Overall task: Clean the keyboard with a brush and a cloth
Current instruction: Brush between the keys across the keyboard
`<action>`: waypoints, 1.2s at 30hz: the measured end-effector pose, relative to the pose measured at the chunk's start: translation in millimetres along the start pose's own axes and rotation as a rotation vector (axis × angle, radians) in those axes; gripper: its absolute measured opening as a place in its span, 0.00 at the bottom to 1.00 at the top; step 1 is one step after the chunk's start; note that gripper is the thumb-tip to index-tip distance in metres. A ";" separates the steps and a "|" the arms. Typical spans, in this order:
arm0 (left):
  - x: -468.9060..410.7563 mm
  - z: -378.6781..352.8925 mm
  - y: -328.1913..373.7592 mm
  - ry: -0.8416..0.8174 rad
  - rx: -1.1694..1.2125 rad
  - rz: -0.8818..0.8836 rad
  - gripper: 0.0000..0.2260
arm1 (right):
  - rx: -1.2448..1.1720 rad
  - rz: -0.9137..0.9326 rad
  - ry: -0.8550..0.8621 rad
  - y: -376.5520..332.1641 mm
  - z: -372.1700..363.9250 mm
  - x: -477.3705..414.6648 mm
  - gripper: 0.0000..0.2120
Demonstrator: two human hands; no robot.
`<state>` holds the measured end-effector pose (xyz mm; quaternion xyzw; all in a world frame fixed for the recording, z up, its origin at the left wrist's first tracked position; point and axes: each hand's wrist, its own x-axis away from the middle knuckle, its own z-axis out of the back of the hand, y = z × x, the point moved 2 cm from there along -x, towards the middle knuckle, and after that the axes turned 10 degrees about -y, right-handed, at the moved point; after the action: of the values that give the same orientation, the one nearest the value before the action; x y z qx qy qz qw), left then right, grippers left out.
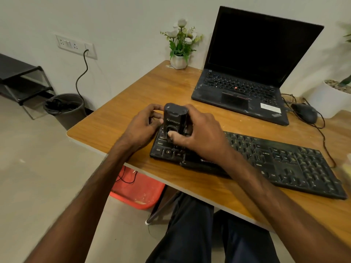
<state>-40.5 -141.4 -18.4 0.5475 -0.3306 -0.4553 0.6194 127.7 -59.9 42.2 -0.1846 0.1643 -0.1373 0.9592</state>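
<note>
Two bare forearms reach out over the lap, and both hands meet at the near left corner of the desk. The right hand (199, 133) is wrapped round a black, blocky hard-plastic cleaning tool (174, 118), thumb pressed on its round front panel. The left hand (144, 126) curls its fingers against the other side, steadying it. That looks like readying the brush, though no bristles show. The tool stands upright just over the Ctrl and Shift corner of the long black plastic keyboard (284, 160), which lies slanted along the near edge of the glossy orange-brown wooden table (133, 95), within easy reach. Its keys look matte and dusty. No cloth that I can make out. Further back, a scuffed black laptop (243, 84) sits open, screen dark, a black corded mouse (305, 112) beside it, and a white faceted pot of white flowers (179, 61) sits by the wall.
</note>
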 end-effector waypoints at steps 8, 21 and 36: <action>-2.6 3.0 -6.5 0.003 0.015 -0.001 0.15 | 0.059 -0.024 0.000 0.2 3.6 0.5 0.28; -0.7 3.4 -6.2 -0.018 0.057 -0.015 0.16 | 0.001 -0.055 0.014 6.3 -1.3 -14.9 0.28; -6.7 4.5 -12.6 0.002 0.020 0.028 0.19 | -0.081 -0.078 -0.029 22.1 1.3 -39.9 0.30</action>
<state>-49.6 -136.8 -29.4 0.5494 -0.3420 -0.4429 0.6205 96.4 -26.9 45.0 -0.2312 0.1484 -0.1651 0.9472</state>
